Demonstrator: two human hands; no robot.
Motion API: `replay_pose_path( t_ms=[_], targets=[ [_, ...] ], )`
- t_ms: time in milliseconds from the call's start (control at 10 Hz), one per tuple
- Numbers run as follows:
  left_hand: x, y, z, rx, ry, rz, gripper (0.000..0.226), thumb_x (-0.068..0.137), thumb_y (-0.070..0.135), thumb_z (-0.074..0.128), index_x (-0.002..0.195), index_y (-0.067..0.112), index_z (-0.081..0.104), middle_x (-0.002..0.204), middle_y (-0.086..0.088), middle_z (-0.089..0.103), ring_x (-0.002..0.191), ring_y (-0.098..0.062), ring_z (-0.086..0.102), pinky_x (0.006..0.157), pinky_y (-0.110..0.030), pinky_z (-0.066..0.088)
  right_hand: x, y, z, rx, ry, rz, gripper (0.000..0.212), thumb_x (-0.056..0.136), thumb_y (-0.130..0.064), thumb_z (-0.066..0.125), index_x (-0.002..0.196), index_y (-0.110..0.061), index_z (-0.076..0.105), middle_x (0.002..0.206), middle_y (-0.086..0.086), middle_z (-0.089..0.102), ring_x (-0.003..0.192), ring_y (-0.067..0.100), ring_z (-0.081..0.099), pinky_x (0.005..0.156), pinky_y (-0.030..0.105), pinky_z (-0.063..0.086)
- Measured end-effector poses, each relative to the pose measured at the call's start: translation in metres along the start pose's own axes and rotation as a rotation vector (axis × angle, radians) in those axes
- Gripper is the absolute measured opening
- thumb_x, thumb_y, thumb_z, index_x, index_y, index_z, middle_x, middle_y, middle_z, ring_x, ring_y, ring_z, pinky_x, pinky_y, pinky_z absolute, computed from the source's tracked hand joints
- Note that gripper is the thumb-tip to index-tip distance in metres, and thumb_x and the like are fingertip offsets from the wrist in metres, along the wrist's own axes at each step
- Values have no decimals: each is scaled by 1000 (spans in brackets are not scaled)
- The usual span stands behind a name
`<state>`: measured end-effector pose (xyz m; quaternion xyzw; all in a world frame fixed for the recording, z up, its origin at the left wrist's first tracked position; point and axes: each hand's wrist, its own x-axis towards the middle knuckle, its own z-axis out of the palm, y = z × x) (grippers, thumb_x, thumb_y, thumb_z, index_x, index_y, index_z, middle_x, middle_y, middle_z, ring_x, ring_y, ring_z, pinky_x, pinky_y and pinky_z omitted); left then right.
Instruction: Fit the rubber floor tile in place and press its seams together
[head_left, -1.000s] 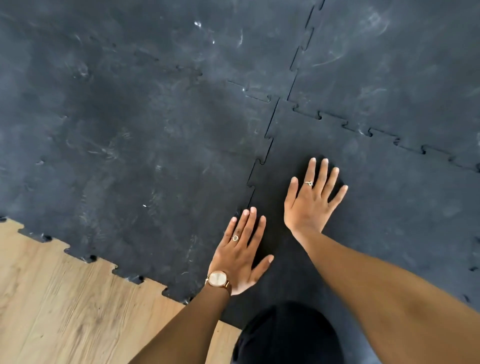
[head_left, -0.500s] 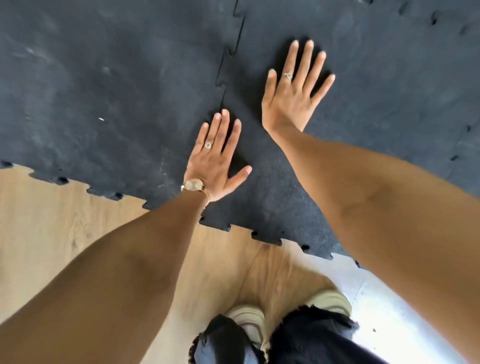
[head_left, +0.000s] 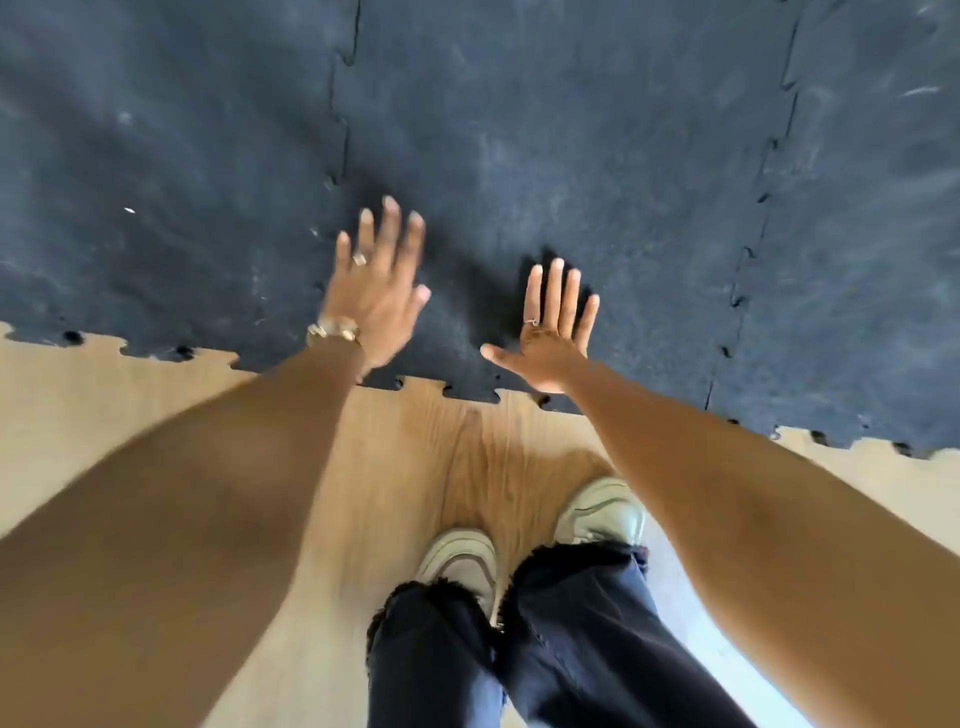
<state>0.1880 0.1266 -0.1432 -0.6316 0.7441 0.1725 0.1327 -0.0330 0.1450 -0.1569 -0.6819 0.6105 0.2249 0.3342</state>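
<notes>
Seam-pressing step, judging by the pose. The rubber floor tile (head_left: 561, 171) lies flat at 12 o'clock of the shoes (head_left: 462, 564), its toothed near edge meeting the wood floor (head_left: 156, 415). Left hand (head_left: 376, 299) is blurred, fingers spread, grip released, just right of the left seam (head_left: 340, 130) (contact unclear). Right hand (head_left: 553, 332) lies flat, grip released. Next: press along the 3 o'clock seam (head_left: 763, 182).

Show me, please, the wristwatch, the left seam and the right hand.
wristwatch (head_left: 332, 330): head view, on its band at the wrist.
left seam (head_left: 343, 124): head view, on the joint line.
right hand (head_left: 551, 343): head view, back of hand.
</notes>
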Motion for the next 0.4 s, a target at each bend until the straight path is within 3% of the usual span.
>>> replay_pose_path(
  t_ms=[100, 200, 300, 400],
  targets=[
    [-11, 28, -7, -11, -259, 16, 110, 79, 65, 63, 155, 20, -2, 161, -18, -13, 143, -55, -4, 110, -69, 15, 10, 5, -5, 5, -106, -38, 128, 81, -68, 58, 130, -20, -49, 135, 7, -59, 116, 28, -59, 102, 55, -31],
    [-10, 28, -14, 67, -385, 33, 138, 63, 59, 81, 153, 18, -14, 157, -21, -26, 141, -57, -12, 109, -70, 14, 8, 9, -5, -17, -145, -65, 130, 82, -68, 58, 116, -24, -59, 119, 1, -69, 107, 24, -66, 91, 49, -39],
    [-10, 31, -17, 65, -423, 22, 142, 63, 51, 85, 152, 18, -20, 154, -20, -33, 140, -56, -16, 111, -70, 15, 5, 6, -12, -51, -159, -8, 128, 83, -68, 56, 117, -22, -58, 122, 4, -67, 110, 27, -63, 93, 52, -37],
    [1, 14, -50, 33, -578, 43, 134, 67, 43, 86, 153, 25, -15, 158, -9, -30, 147, -44, -9, 110, -65, 27, 1, -15, -27, -69, -191, 91, 122, 88, -53, 60, 136, -14, -44, 141, 11, -54, 131, 33, -47, 106, 59, -24]
  ],
)
